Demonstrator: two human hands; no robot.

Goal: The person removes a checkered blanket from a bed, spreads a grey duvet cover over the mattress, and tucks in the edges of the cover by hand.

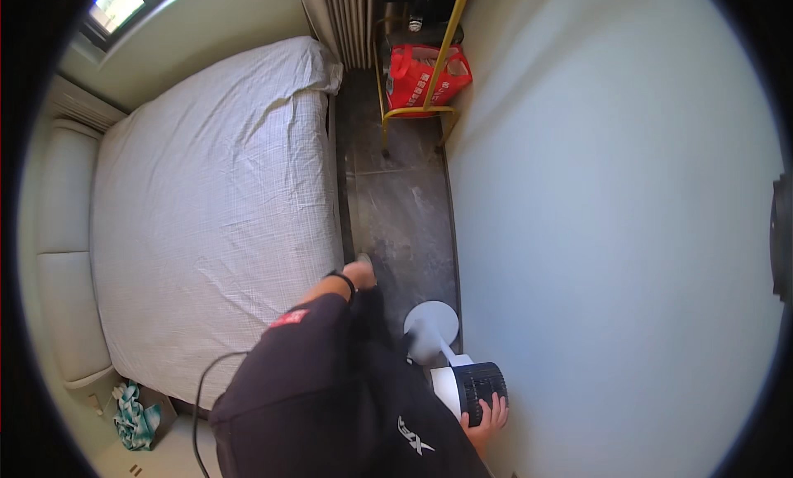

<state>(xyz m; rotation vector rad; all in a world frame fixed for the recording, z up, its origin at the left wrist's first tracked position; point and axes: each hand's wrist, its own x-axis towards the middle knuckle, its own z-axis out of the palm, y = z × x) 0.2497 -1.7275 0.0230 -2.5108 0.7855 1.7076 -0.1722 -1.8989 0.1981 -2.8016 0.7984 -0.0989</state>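
A white standing fan [447, 389] with a round base [435, 319], a slim pole and a black grille stands on the floor by the right wall. My right hand [489, 415] lies on the grille, its fingers spread over the edge of the fan head and gripping it. Farther forward, near the bed's edge, my left hand [360, 274] hangs above the floor with a dark band at its wrist. Its fingers are small and blurred, so whether they hold anything cannot be made out.
A bed with a pale grey sheet [215, 205] fills the left side. Ahead stands a yellow-framed rack [417, 111] with a red bag [410, 80]. A plain wall [611, 214] runs along the right. A green and white cloth [135, 418] lies at lower left.
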